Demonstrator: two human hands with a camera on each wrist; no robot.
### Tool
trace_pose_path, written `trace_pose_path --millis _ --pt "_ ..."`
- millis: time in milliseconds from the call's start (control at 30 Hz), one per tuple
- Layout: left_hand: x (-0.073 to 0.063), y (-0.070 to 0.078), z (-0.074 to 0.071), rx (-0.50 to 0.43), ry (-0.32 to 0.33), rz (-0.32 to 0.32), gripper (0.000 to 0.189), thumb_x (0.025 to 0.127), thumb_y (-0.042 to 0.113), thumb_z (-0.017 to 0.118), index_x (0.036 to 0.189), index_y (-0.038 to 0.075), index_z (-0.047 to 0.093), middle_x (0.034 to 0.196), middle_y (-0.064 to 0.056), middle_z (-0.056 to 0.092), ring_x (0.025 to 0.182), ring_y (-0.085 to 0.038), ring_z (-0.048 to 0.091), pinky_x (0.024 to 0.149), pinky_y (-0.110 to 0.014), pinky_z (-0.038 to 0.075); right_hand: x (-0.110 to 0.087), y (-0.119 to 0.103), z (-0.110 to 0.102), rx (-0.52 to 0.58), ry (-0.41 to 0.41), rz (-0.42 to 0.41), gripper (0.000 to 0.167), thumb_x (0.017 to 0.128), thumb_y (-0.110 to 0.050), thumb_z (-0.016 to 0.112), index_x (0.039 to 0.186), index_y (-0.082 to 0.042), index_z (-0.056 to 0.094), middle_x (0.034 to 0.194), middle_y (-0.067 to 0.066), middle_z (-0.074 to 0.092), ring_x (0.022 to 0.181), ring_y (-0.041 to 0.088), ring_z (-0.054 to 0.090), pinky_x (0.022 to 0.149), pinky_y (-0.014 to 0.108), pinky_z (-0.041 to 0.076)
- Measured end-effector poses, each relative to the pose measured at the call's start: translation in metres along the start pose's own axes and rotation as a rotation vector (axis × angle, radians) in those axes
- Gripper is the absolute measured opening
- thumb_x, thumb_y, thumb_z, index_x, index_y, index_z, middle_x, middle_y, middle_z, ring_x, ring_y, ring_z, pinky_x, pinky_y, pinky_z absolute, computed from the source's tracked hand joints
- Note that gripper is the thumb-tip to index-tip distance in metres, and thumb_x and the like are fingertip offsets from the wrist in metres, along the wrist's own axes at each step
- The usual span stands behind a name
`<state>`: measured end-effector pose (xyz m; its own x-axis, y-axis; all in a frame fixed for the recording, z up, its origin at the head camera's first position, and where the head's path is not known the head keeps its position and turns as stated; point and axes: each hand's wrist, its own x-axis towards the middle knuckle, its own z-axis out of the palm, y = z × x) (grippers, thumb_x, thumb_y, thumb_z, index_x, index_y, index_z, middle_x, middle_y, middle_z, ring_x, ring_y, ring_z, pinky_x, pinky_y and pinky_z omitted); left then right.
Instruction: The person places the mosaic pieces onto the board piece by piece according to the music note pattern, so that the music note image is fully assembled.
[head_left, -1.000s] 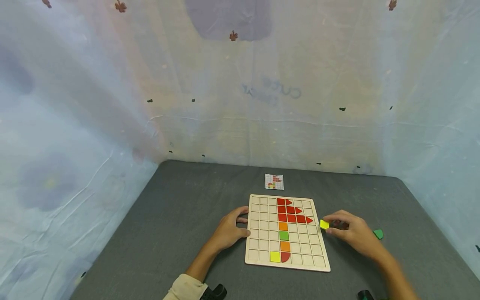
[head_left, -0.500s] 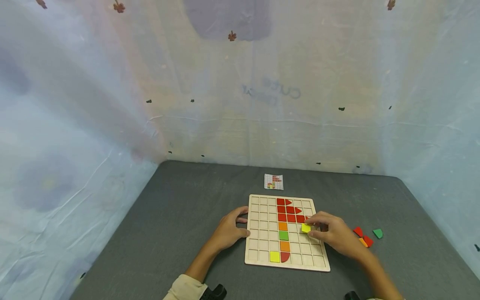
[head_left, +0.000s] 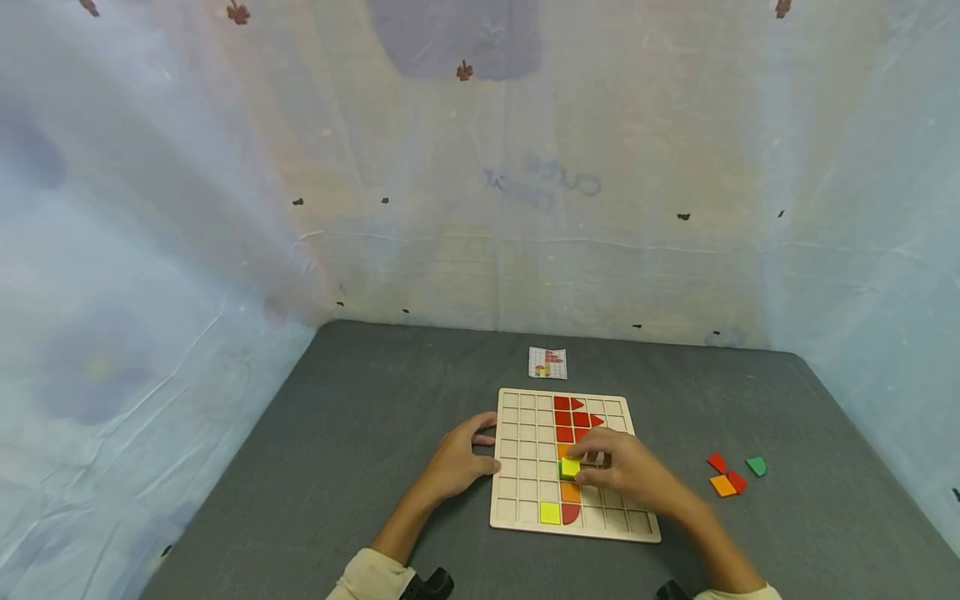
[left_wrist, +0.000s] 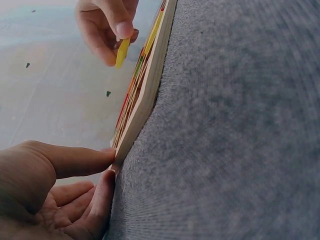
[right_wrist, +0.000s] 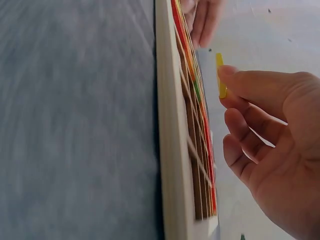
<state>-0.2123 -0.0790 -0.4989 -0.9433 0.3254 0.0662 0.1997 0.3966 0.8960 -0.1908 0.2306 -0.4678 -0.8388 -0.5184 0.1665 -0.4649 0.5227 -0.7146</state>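
The wooden grid board (head_left: 517,467) lies on the table with red, orange, green and yellow tiles in its cells. My left hand (head_left: 459,460) rests at its left edge, thumb and fingertips spread along the rim. In the left wrist view the left thumb (left_wrist: 82,161) lies straight against the board's edge. My right hand (head_left: 626,468) pinches a yellow square tile (head_left: 571,467) between thumb and fingers. That tile is over the middle column, overlapping the green tile (head_left: 564,477) in the head view. In the right wrist view the pinched tile stands a little off the board's surface.
Beside the board on the right lie two red tiles (head_left: 717,462), an orange tile (head_left: 723,486) and a green tile (head_left: 756,467). A small printed pattern card (head_left: 547,363) lies behind the board. Patterned fabric (head_left: 480,283) hangs around the table's back and sides.
My right hand has carried the yellow tile leftward from beside the board to over its middle column. The left hand and the board have stayed in place.
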Motion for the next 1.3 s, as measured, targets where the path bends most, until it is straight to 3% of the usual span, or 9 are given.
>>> trace_pose_path --millis 400,767,1300 --pt "0.000 -0.001 -0.001 0.003 -0.003 0.002 0.074 0.087 0.002 0.077 0.156 0.003 0.050 0.154 -0.014 0.057 0.129 -0.034 0.064 0.093 -0.042 0.056 0.010 -0.015 0.015 0.036 -0.098 0.099 0.027 0.090 -0.023 0.085 0.116 -0.017 0.079 0.114 -0.007 0.073 0.097 0.016 0.063 0.084 0.030 0.053" --pt "0.000 -0.002 -0.001 -0.003 -0.008 -0.002 0.075 0.087 0.002 0.078 0.156 0.004 0.050 0.154 -0.014 0.057 0.130 -0.034 0.064 0.094 -0.042 0.056 0.012 -0.017 0.021 0.004 -0.143 0.046 0.023 0.089 -0.024 0.086 0.111 -0.020 0.081 0.110 -0.009 0.073 0.102 0.011 0.066 0.092 0.031 0.054" --pt "0.000 -0.001 0.000 0.009 0.003 -0.003 0.075 0.085 0.001 0.078 0.155 0.003 0.051 0.153 -0.014 0.057 0.129 -0.034 0.064 0.094 -0.046 0.055 0.014 -0.021 0.022 -0.025 -0.162 0.049 0.025 0.090 -0.023 0.086 0.114 -0.017 0.081 0.109 -0.008 0.072 0.098 0.010 0.064 0.087 0.031 0.054"
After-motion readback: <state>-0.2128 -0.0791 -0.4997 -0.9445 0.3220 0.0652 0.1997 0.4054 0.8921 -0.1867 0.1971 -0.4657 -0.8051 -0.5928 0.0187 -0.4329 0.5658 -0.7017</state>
